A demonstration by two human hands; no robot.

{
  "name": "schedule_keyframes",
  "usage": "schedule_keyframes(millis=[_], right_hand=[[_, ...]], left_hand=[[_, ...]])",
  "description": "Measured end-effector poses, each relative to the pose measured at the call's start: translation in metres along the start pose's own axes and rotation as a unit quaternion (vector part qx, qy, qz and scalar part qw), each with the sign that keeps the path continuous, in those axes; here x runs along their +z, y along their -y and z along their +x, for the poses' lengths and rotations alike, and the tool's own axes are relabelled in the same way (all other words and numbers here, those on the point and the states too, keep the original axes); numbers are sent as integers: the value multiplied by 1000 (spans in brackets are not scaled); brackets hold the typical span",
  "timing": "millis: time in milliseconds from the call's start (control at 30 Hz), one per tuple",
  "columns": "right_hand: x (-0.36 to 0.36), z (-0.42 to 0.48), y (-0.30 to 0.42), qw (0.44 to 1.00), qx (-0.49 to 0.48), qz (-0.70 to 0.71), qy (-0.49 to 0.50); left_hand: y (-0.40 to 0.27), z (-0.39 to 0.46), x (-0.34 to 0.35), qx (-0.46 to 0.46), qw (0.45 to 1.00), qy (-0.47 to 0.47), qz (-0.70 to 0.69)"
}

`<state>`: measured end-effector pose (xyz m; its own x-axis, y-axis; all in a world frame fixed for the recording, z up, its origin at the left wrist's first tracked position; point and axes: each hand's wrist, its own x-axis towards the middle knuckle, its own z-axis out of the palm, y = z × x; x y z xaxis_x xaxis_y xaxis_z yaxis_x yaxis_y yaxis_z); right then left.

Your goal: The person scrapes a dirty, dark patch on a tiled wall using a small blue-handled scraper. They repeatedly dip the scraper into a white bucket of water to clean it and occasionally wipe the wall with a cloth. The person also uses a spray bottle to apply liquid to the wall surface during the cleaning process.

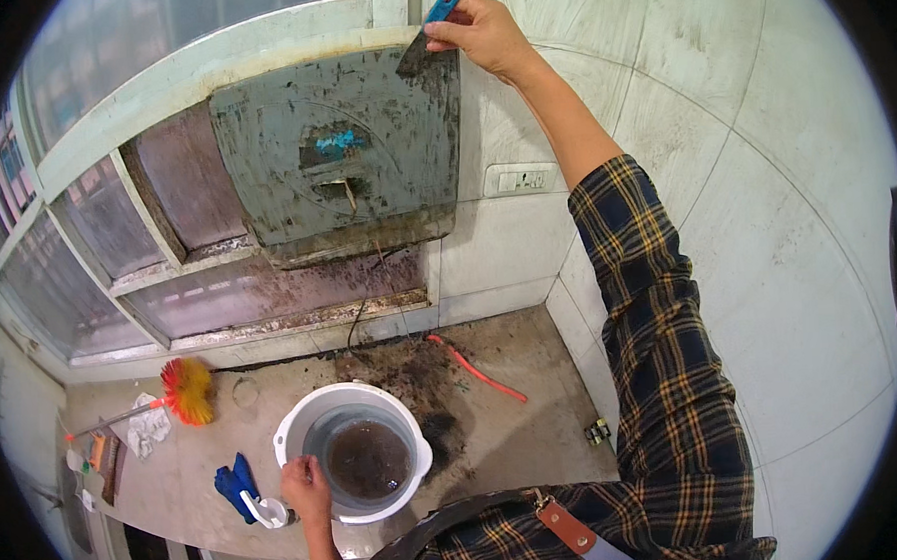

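Observation:
My right hand grips the blue handle of a putty knife at the upper middle. Its dark blade lies against the top right corner of a grimy grey panel mounted in the window frame. The panel has dark residue, a blue patch and a torn hole near its middle. Lower down, my left hand is curled at the left rim of a white plastic bucket. Whether those fingers grip the rim, I cannot tell. Murky dark water stands in the bucket.
Dark scraped debris and an orange hose lie behind the bucket on the counter. Left are a red-yellow duster, a crumpled white cloth, a brush, blue gloves and a white plastic piece. A socket plate is on the tiled wall.

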<state>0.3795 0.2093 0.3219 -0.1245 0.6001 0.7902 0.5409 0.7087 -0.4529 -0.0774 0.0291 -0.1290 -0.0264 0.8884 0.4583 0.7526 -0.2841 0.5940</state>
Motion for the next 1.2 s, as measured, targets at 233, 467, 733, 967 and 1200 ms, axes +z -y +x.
schedule_keyframes(millis=[233, 467, 733, 967, 1200], right_hand=[[-12, 4, -7, 1000, -3, -13, -14], [-18, 3, -15, 999, -30, -22, -8], [-18, 1, -13, 998, -49, 1, -39], [6, -6, -29, 996, -72, 26, -51], [23, -14, -24, 999, -18, 24, -35]], left_hand=[[-1, 0, 0, 11, 1000, -5, -7], [-5, -1, 0, 4, 1000, -1, -17], [4, -2, 3, -10, 1000, 1, 1], [4, -3, 1, 16, 1000, -13, 11], [3, -2, 1, -16, 1000, 0, -8]])
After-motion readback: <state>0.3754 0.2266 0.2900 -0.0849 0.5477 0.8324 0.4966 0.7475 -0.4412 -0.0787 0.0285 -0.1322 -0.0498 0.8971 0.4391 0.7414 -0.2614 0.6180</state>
